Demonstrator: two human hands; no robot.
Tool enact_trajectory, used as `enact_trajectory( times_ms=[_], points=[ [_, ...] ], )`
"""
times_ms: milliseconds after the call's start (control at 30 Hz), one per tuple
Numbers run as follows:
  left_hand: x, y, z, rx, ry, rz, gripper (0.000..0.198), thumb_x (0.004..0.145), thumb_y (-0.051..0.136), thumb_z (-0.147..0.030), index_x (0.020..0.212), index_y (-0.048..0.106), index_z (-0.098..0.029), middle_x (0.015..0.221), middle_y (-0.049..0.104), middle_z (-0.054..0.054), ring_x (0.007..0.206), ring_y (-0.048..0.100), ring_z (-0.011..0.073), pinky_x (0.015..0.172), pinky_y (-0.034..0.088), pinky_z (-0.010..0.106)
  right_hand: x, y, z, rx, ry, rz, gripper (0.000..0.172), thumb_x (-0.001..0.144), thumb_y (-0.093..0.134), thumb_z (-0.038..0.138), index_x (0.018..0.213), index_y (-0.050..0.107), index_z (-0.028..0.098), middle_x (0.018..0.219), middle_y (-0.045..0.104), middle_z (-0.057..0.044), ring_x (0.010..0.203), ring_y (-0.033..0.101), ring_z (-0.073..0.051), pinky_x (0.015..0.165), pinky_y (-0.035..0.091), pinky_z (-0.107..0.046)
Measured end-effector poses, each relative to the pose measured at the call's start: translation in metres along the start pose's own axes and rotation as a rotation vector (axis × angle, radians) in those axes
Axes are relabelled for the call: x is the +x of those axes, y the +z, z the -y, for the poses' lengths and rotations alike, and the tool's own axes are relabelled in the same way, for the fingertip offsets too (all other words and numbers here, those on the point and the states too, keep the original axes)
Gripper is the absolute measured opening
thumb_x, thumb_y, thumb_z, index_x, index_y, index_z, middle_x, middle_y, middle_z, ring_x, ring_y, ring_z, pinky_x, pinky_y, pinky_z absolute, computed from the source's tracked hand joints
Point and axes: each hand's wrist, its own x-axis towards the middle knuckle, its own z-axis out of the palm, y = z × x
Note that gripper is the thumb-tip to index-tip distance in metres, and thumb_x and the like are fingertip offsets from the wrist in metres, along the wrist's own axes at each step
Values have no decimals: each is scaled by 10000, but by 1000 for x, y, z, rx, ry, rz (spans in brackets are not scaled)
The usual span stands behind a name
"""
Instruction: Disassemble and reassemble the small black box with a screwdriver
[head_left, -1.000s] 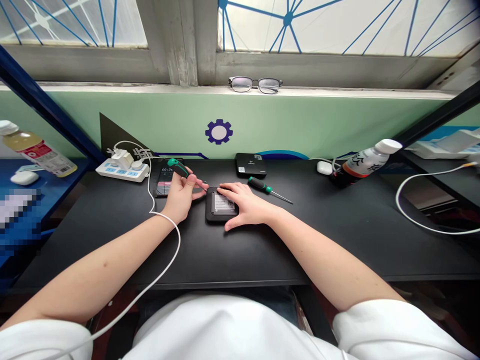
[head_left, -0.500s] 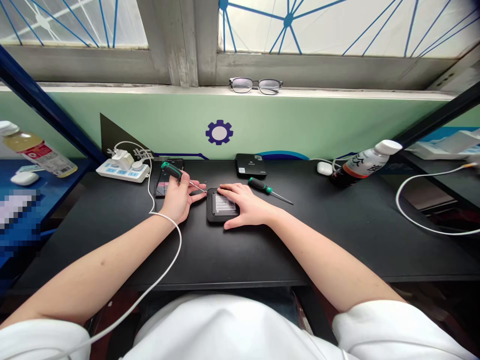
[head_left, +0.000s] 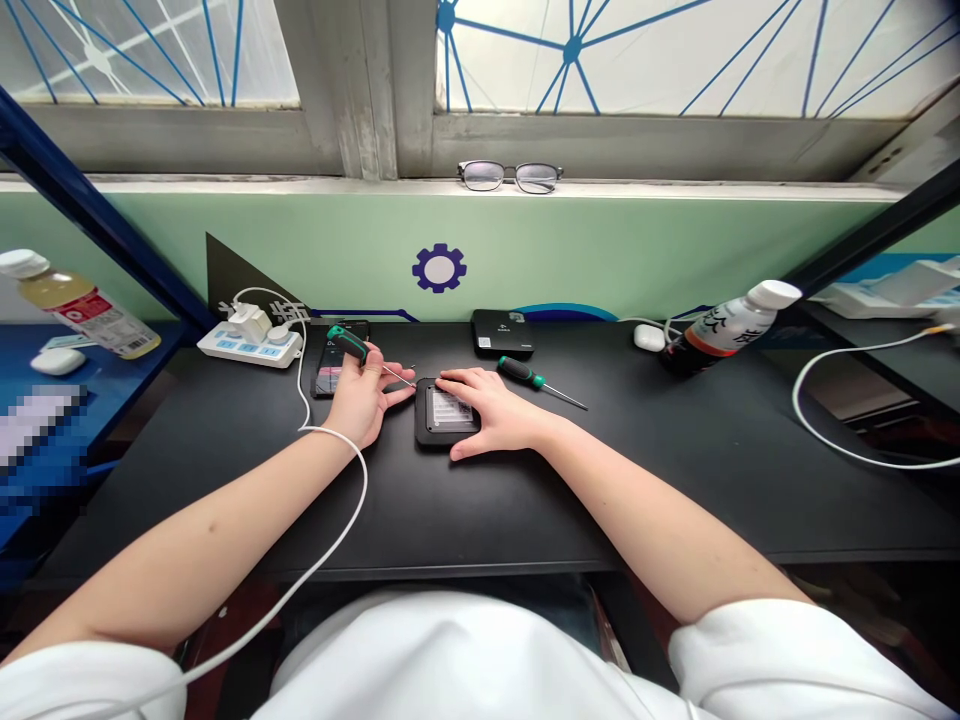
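Note:
A small black device (head_left: 439,418) with a white label lies face-up on the black desk (head_left: 525,480). My right hand (head_left: 491,410) rests flat on it, fingers stretched over its right side and top edge. My left hand (head_left: 365,392) is closed round a green-handled screwdriver (head_left: 352,348), whose thin shaft slants down to the device's top left corner. A second green-handled screwdriver (head_left: 534,378) lies on the desk just right of my right hand.
A phone (head_left: 330,362) lies behind my left hand, a white power strip (head_left: 247,345) with a cable to its left. A second black box (head_left: 502,332) sits at the back, a bottle (head_left: 731,325) and white earbud case (head_left: 649,336) at right. Glasses (head_left: 510,176) rest on the sill.
My left hand has tilted the screwdriver so that its tip now points down at the device's top left corner. My right hand has stayed on the device.

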Motion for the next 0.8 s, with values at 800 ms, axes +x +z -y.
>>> enact_trajectory(
  times_ms=[800],
  points=[
    [-1, 4, -5, -35, -193, -83, 316, 1051, 693, -488, 1031, 477, -258, 801, 713, -32, 861, 812, 225, 1030, 597, 640, -5, -3, -14, 27, 14, 28, 1203, 718, 912, 705, 1712, 368, 301, 1816, 297, -160, 1710, 187, -449, 1359, 232, -706]
  ],
)
